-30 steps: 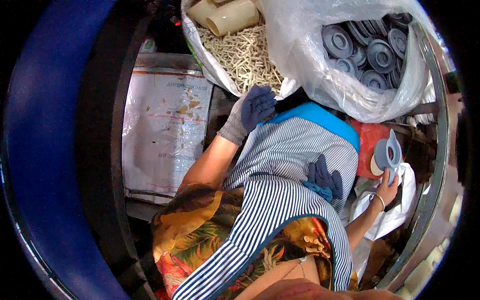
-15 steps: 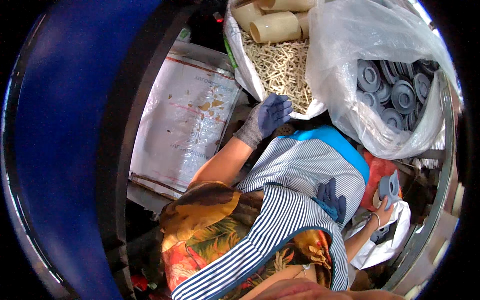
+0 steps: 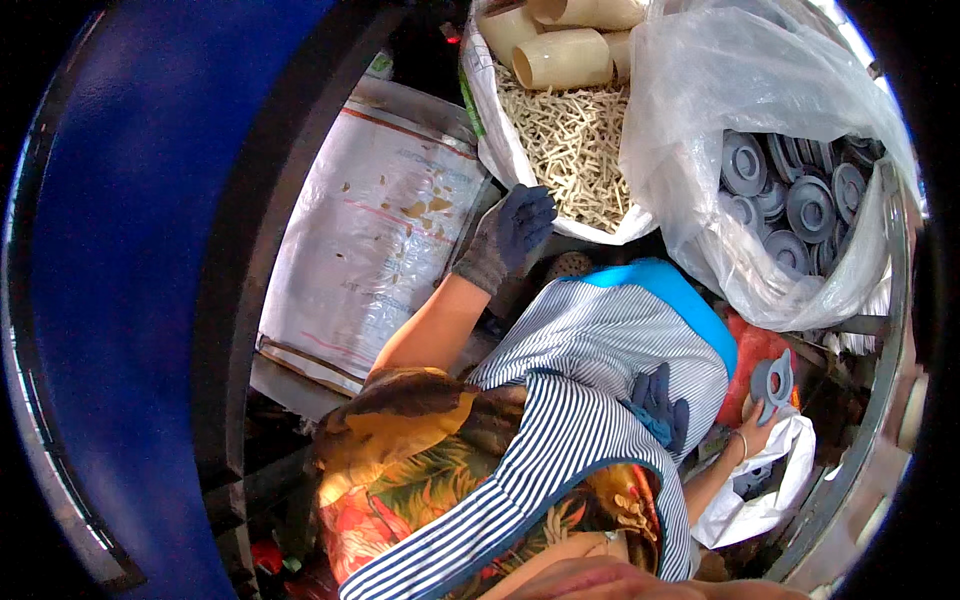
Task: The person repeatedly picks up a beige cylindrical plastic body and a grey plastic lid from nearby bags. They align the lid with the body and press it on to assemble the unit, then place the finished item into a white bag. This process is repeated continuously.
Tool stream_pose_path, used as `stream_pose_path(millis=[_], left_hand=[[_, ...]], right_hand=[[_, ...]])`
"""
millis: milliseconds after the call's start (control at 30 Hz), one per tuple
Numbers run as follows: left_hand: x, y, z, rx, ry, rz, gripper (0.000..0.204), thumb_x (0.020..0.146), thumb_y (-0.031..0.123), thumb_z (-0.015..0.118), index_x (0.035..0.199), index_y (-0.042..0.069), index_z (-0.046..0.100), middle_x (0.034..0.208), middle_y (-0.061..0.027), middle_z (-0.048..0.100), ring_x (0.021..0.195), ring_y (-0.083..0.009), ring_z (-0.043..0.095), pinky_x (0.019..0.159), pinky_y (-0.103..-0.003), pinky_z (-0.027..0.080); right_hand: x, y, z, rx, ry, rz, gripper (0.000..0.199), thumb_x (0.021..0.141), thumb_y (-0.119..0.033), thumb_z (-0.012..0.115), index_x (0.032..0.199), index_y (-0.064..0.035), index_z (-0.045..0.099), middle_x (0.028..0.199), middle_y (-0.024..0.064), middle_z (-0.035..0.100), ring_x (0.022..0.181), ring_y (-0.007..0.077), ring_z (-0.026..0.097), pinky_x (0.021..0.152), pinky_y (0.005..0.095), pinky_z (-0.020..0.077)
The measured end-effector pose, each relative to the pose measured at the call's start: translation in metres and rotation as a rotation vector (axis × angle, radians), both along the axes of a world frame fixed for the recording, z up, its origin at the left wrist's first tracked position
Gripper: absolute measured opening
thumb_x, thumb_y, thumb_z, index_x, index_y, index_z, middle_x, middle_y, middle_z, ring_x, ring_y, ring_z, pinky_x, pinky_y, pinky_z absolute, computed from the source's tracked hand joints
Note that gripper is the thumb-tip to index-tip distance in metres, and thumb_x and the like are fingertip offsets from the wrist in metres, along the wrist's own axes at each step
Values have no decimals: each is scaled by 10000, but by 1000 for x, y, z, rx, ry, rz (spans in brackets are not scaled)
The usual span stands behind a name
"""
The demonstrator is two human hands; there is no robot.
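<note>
At four o'clock from the gloved left hand (image 3: pixel 522 226), well apart from it, a grey ring-shaped part (image 3: pixel 760 377) sits in the grip of the bare right hand (image 3: pixel 757 430), plainly the nearer one. The right grip is closed around the part's lower end; the rest stands out toward one o'clock, its longer axis seeming to run from seven to one. The left grip is loosely spread, its fingers slightly curled, nothing seen in it, near the rim of a white sack (image 3: pixel 610 236). At six o'clock from the right hand lies a white bag (image 3: pixel 742 520).
</note>
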State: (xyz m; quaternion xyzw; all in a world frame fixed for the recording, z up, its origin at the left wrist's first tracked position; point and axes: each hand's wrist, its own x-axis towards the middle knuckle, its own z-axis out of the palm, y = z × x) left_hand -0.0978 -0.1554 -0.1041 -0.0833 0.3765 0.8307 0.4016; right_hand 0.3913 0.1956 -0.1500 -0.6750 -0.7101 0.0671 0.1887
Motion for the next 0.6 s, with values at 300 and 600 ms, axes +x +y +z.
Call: stream_pose_path(millis=[300,600], left_hand=[[-1,-20,7,-77,1,51,422,946,359,571,1233,50,582,1125,-105,646,1041,-245,618,933,-384,501],[-51,-70,-74,-532,379,529,388,923,251,617,1219,13,539,1074,-51,593,907,-160,573,777,-295,506]], right_hand=[[-6,6,-5,-15,47,24,571,873,-531,600,1282,-133,584,1165,129,662,1039,354,630,867,406,484],[-12,1,-3,14,84,26,578,880,-522,603,1291,-117,576,1196,124,650,1070,333,623,886,392,481]])
